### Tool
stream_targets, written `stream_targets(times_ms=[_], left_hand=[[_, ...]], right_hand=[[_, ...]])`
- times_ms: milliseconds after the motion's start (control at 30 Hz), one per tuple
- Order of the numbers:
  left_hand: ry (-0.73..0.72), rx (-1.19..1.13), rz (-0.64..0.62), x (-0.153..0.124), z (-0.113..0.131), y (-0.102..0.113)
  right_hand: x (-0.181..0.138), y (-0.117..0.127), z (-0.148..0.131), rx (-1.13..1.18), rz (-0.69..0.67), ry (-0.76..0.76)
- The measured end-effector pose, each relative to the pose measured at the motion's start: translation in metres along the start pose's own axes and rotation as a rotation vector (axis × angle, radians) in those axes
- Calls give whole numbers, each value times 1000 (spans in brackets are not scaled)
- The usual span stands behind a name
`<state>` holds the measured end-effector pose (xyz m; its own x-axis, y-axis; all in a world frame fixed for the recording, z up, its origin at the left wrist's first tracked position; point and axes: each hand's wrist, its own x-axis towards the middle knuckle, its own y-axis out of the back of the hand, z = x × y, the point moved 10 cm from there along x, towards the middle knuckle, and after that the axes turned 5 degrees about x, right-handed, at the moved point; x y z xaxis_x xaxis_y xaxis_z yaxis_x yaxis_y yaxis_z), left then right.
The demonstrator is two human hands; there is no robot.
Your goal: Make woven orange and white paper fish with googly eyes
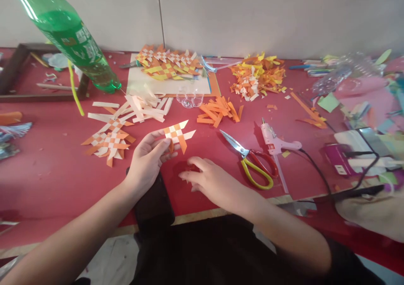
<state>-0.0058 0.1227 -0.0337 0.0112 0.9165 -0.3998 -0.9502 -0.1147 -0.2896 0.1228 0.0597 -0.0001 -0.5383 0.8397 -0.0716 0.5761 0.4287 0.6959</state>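
Note:
Between the thumb and fingers of my left hand (150, 159) is a woven paper fish (176, 133), checkered orange and cream with pointed strip ends. My right hand (210, 180) hovers just right of it over the red table, fingers curved and apart, nothing visible in them. Several similar woven pieces (110, 144) lie in a pile to the left. Loose cream paper strips (148, 108) are behind my left hand, and orange strips (219, 110) lie beyond my right. Scissors (249, 159) with red and yellow handles rest right of my right hand.
A pink glue gun (277, 141) with a black cord lies beyond the scissors. At the back stand a green bottle (75, 41), a stack of woven fish (170, 64) and a heap of paper scraps (257, 75). A black phone-like object (154, 205) sits at the table's front edge.

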Motion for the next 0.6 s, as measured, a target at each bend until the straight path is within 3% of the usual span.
stream_targets(times_ms=[133,233,467,600], left_hand=[[-4,-5,-4,1,-1,1],[5,-27,-10,1,-1,0],[17,-67,1,0,-2,1],[30,-61,-1,1,-3,2]], right_hand=[[6,-1,0,43,-97,36],[2,-3,4,66,-98,32],[-7,0,12,123,73,64],[-7,29,27,151,248,6]])
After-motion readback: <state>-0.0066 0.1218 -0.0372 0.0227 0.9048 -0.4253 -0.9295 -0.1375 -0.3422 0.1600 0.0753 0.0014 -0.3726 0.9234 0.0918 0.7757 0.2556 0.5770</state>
